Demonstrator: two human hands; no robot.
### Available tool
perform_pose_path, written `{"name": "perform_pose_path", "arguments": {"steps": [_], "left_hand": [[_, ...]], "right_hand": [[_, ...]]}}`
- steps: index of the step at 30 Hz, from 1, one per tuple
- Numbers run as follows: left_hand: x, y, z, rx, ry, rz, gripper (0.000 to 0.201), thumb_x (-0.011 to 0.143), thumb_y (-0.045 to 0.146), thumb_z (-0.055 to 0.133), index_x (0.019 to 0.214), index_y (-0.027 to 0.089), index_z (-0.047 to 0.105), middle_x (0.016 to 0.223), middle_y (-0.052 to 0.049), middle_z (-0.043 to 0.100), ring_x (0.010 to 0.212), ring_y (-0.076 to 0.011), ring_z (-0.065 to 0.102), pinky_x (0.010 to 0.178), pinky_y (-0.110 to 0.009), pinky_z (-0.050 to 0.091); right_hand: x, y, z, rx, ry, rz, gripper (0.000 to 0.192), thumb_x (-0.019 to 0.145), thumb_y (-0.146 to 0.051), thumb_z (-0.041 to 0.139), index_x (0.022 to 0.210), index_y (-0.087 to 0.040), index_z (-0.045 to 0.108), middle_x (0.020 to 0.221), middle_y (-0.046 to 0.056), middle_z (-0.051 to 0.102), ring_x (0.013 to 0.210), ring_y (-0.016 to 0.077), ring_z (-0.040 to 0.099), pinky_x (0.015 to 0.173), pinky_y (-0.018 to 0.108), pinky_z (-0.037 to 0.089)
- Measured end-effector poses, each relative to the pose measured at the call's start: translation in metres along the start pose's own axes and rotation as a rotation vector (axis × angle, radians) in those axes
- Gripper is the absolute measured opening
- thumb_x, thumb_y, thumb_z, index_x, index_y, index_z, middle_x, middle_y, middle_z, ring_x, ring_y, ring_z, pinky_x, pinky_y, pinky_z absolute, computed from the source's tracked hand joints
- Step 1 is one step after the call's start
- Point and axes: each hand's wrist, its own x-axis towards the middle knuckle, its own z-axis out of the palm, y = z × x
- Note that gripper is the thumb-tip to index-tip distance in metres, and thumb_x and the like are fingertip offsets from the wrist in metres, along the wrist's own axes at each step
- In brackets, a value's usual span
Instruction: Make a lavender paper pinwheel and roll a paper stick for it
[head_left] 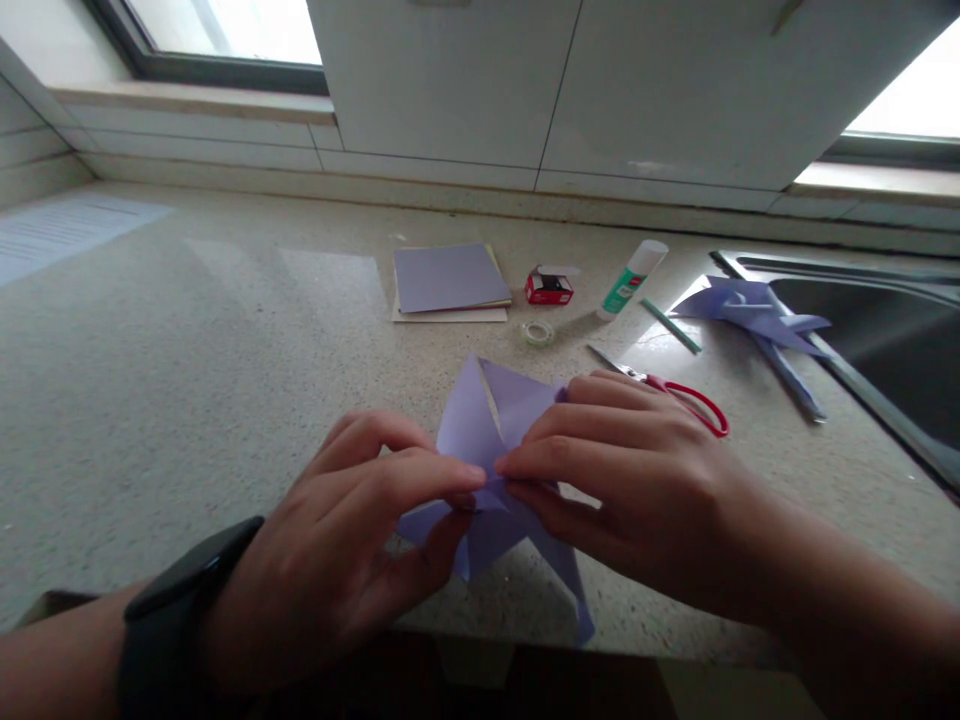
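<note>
A purple paper pinwheel (471,415), cut into flaps that bend toward its middle, is held just above the front of the counter. My left hand (360,520) pinches it near the centre from the left, thumb below and index finger on top. From the right, my right hand (630,460) presses its fingertips together on the paper beside the same centre. The two index fingertips almost meet. My fingers hide part of the middle, so I cannot see whether something small is there. Red-handled scissors (656,383) lie just beyond my right hand.
Behind the pinwheel are a stack of coloured paper (450,278), a small red box (549,288), a tape roll (537,333), an upright glue stick (632,280) and a green strip (671,325). Another purple pinwheel (750,310) rests by the sink (870,350). A printed sheet (67,235) lies far left.
</note>
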Motion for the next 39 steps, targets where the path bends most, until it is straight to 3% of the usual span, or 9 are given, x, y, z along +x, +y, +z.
{"name": "perform_pose_path", "arguments": {"steps": [8,27,39], "left_hand": [[-0.0034,0.0011,-0.0005,0.024,-0.008,0.018,0.037,0.09,0.013,0.066,0.122,0.029,0.054,0.102,0.0,0.071,0.095,-0.0193,0.064,0.084,-0.034,0.053],[0.0008,0.0023,-0.0005,0.084,0.006,0.006,0.024,0.094,0.021,0.065,0.116,0.027,0.057,0.097,-0.002,0.065,0.093,-0.0186,0.06,0.08,-0.031,0.051],[0.0003,-0.0006,0.0011,0.058,-0.002,0.005,0.029,0.093,0.02,0.066,0.12,0.027,0.056,0.1,-0.001,0.064,0.095,-0.0169,0.059,0.08,-0.028,0.05]], "right_hand": [[-0.0003,-0.0072,0.0012,-0.092,-0.011,0.007,0.018,0.1,-0.026,0.059,0.089,-0.02,0.073,0.079,0.002,0.07,0.074,0.018,0.049,0.072,0.036,0.034],[0.0002,-0.0065,0.0023,-0.022,-0.027,0.008,0.014,0.098,-0.024,0.061,0.091,-0.02,0.072,0.08,0.003,0.07,0.079,0.0196,0.05,0.076,0.036,0.035],[0.0002,-0.0078,-0.0001,-0.033,-0.019,-0.005,0.015,0.098,-0.025,0.061,0.091,-0.02,0.073,0.081,0.002,0.07,0.079,0.0196,0.049,0.075,0.037,0.034]]}}
